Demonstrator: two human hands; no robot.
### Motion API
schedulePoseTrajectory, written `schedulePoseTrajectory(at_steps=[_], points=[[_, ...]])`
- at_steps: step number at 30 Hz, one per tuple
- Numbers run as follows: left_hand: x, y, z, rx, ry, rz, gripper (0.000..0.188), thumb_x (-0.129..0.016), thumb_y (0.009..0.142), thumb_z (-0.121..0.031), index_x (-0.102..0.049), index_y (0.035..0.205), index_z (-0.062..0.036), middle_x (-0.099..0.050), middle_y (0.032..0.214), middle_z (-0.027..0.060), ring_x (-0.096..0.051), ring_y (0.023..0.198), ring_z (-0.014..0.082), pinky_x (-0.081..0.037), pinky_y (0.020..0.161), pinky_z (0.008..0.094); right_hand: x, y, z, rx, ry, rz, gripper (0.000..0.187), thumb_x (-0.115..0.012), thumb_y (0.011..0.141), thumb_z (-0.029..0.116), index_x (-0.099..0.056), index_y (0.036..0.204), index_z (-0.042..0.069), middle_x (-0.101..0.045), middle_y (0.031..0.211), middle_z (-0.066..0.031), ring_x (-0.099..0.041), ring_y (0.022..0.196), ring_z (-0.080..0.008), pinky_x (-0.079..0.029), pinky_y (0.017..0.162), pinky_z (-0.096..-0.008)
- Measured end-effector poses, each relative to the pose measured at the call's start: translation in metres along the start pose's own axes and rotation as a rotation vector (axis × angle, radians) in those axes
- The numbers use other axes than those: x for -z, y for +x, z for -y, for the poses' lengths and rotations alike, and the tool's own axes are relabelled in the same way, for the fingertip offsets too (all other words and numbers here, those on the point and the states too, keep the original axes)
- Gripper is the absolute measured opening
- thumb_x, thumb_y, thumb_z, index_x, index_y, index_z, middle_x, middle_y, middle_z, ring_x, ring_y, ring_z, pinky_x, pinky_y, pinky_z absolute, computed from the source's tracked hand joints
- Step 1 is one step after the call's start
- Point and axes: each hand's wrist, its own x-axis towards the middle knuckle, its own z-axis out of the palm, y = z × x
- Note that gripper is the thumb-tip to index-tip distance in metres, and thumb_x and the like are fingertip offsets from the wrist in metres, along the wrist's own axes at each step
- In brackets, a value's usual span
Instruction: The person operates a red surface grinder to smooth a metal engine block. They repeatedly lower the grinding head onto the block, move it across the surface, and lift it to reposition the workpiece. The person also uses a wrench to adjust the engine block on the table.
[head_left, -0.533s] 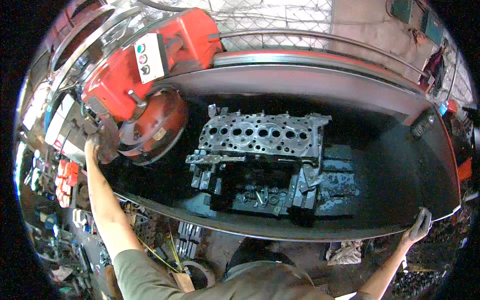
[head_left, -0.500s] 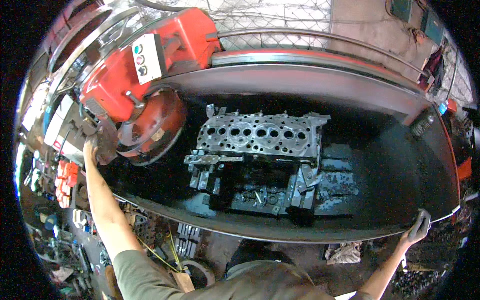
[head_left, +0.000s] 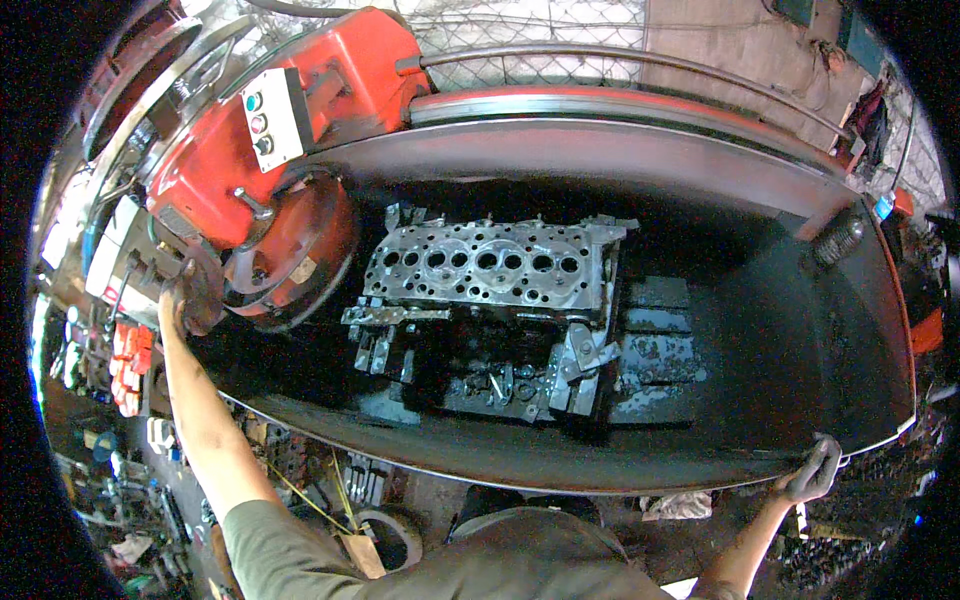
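A metal engine cylinder head (head_left: 490,270), with a row of round holes, lies face up in a long dark machine trough (head_left: 760,300). Metal clamp blocks (head_left: 580,365) stand along its near side. To its left hangs a red round grinding wheel guard (head_left: 300,250) under a red machine head (head_left: 365,65). My left hand (head_left: 180,290), blackened, is at a dark machine part left of the guard; its fingers blend into that part. At the near right, my right hand (head_left: 815,470) is closed over the trough's front rim, its fingers dirty.
A white control box (head_left: 272,120) with buttons is on the red machine head. A metal rail (head_left: 620,55) runs behind the trough. A coil spring (head_left: 840,242) sits at the trough's right end. Loose small parts (head_left: 500,385) lie before the cylinder head. Red boxes (head_left: 132,355) are at the left.
The view has shifted, so the cylinder head and machine appear farther left. My right hand has moved a little left along the front rim. My left hand stays at the dark machine part.
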Motion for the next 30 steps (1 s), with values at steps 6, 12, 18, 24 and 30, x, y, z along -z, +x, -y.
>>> schedulePoseTrajectory(at_steps=[6, 12, 18, 24, 30], points=[[0.022, -0.012, -0.047, -0.018, 0.038, 0.000, 0.037, -0.053, 0.086, -0.025, -0.055, 0.119, -0.0089, -0.061, 0.110, 0.0131, -0.057, 0.101, 0.0307, -0.045, 0.090, 0.0381, 0.002, 0.000, 0.000, 0.069, -0.032, -0.006, 0.018, -0.049, 0.093, 0.005, -0.059, 0.086, -0.009, -0.061, 0.082, -0.0142, -0.053, 0.075, -0.0232, -0.045, 0.071, -0.0338], [0.048, -0.039, -0.102, -0.024, 0.067, 0.029, 0.038, -0.053, 0.085, -0.020, -0.054, 0.122, -0.0106, -0.060, 0.115, 0.0115, -0.056, 0.104, 0.0292, -0.044, 0.091, 0.0369, 0.003, 0.001, 0.001, 0.162, 0.002, 0.055, 0.016, -0.049, 0.092, 0.004, -0.059, 0.087, -0.008, -0.060, 0.083, -0.0134, -0.053, 0.075, -0.0237, -0.044, 0.070, -0.0341], [0.047, -0.051, -0.117, -0.068, 0.107, 0.043, 0.041, -0.054, 0.085, -0.015, -0.053, 0.125, -0.0122, -0.059, 0.120, 0.0100, -0.055, 0.107, 0.0278, -0.044, 0.092, 0.0357, 0.004, 0.006, 0.001, 0.267, -0.049, 0.104, 0.014, -0.052, 0.089, 0.004, -0.060, 0.086, -0.007, -0.061, 0.080, -0.0136, -0.054, 0.071, -0.0253, -0.043, 0.069, -0.0370], [0.058, -0.074, -0.165, 0.052, -0.037, -0.048, 0.056, -0.044, 0.086, -0.058, -0.061, 0.108, -0.0088, -0.062, 0.105, 0.0206, -0.058, 0.103, 0.0386, -0.048, 0.083, 0.0458, 0.001, 0.011, 0.011, 0.253, -0.066, 0.064, 0.016, -0.057, 0.085, 0.011, -0.063, 0.076, 0.000, -0.060, 0.070, -0.0129, -0.052, 0.062, -0.0302, -0.041, 0.062, -0.0407], [0.094, -0.120, -0.235, -0.030, -0.027, -0.078, 0.071, -0.044, 0.080, -0.072, -0.064, 0.107, -0.0093, -0.064, 0.107, 0.0199, -0.059, 0.105, 0.0374, -0.047, 0.085, 0.0453, 0.004, 0.015, 0.014, 0.312, -0.021, 0.081, 0.015, -0.057, 0.086, 0.011, -0.063, 0.077, 0.000, -0.061, 0.071, -0.0125, -0.054, 0.064, -0.0294, -0.041, 0.063, -0.0400]])
